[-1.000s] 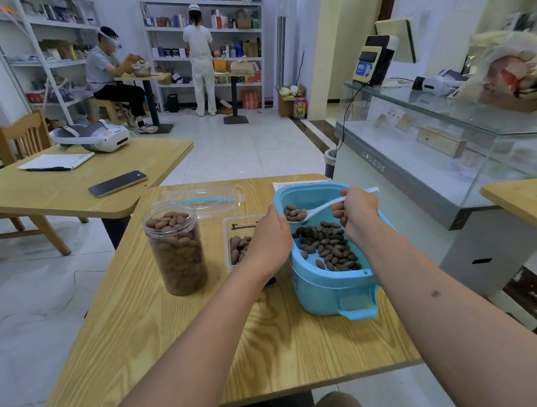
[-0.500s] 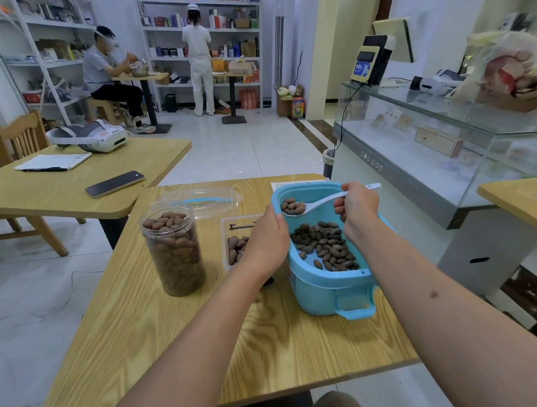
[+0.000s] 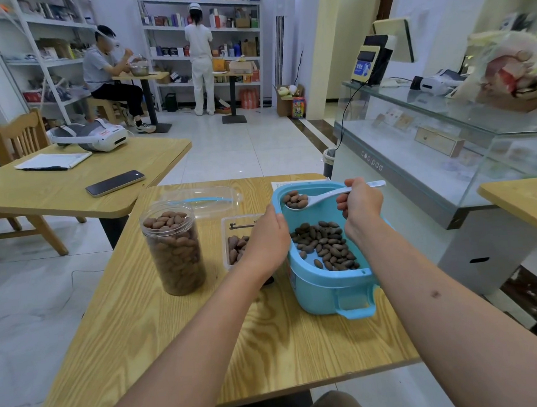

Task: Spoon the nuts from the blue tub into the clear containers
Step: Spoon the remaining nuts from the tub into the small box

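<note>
Here we can read only one word clearly: "coolpad", in pale letters running up the grey edge of the glass counter to our right. The blue sticker on the yellow payment stand carries print too small for us to make out, and so does the paper peeking out behind the tub.

The blue tub sits at the right side of our wooden table, its long axis running away from us, with a loose layer of brown nuts on its bottom. Our right hand grips the white spoon by its handle above the tub. The spoon lies nearly level, handle pointing right past the hand, bowl pointing left and loaded with several nuts near the tub's far left corner.

Our left hand covers the near side of the small clear box just left of the tub; we cannot tell whether its fingers curl round the box or merely rest on it. The box has a few nuts in it. Further left stands a tall clear jar, upright, full to the top with nuts. A clear lid with a blue strip lies behind the jar.
</note>
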